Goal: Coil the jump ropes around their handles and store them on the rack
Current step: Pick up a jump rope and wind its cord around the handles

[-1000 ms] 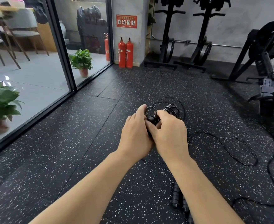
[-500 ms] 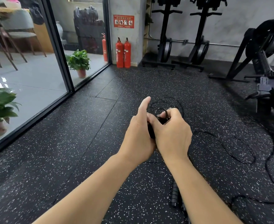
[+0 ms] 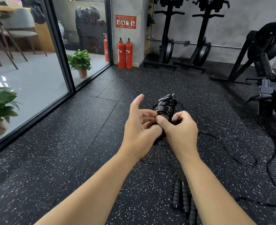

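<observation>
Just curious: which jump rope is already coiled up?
The jump rope in the hands, wound tightly around its handles; the other rope sprawls loose across the floor.

A red sign (image 3: 125, 22) with white pictograms hangs on the grey pillar (image 3: 129, 10) ahead of me; its lettering is too small for me to read.

Both bare forearms reach up from the bottom edge and meet at the centre of the frame. The left hand (image 3: 139, 127) has its index finger raised straight, other fingers curled inward. The right hand (image 3: 180, 130) is curled, thumb pressing toward the left fingers.
</observation>
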A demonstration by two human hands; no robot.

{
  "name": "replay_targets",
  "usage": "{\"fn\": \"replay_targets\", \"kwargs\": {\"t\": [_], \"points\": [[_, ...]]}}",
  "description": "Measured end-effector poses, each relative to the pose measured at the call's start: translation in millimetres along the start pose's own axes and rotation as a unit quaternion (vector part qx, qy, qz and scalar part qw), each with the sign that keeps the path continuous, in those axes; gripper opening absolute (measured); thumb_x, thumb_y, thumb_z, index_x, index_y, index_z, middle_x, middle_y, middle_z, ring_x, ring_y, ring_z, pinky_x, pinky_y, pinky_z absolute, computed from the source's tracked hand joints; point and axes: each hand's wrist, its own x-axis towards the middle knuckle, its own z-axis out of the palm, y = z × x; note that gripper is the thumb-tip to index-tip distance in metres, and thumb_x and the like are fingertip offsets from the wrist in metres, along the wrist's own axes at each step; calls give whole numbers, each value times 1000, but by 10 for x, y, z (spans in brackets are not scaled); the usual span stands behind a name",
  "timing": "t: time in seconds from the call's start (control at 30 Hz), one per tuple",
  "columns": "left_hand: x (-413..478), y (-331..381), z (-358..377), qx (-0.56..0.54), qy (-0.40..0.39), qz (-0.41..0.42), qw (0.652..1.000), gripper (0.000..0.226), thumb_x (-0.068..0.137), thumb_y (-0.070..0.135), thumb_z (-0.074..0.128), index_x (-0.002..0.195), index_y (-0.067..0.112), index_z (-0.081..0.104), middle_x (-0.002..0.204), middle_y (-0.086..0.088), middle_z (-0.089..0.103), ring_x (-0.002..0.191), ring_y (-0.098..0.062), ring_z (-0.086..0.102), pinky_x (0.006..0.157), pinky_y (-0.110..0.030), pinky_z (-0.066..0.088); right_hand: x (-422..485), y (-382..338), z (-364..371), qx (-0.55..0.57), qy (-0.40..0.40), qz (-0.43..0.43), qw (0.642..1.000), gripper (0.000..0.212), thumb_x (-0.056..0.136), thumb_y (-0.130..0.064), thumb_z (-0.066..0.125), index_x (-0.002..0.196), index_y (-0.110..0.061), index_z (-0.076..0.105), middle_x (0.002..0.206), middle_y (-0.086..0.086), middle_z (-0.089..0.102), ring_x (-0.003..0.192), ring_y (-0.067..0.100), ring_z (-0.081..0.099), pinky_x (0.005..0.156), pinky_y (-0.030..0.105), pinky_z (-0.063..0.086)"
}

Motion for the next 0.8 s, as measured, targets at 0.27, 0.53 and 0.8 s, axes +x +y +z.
{"fn": "replay_targets", "kwargs": {"t": [0.27,0.53,0.8], "points": [[146,31,-163,-160,-68,-319,932,16,89,25,58,80,13,65,69,-3,63,55,-16,59,51,-22,47,-158,-116,96,-62,-58,-85,993,35,71,-36,78,72,-22,46,58,-11,50,52,3,45,51,19,33],[195,43,-240,-224,-64,-274,933,31,81,24,59,106,6,64,103,-20,60,83,-26,59,74,-35,49,-275,-204,95,16,-61,-165,984,39,80,-39,75,108,-25,54,83,-12,62,76,6,60,70,26,51],[183,63,-247,-202,-32,-238,949,17,94,19,51,93,6,63,81,-12,63,66,-21,58,62,-31,46,-242,-124,77,-105,46,-289,951,48,92,-48,53,119,-10,65,94,-6,54,77,2,50,66,6,40]]}}
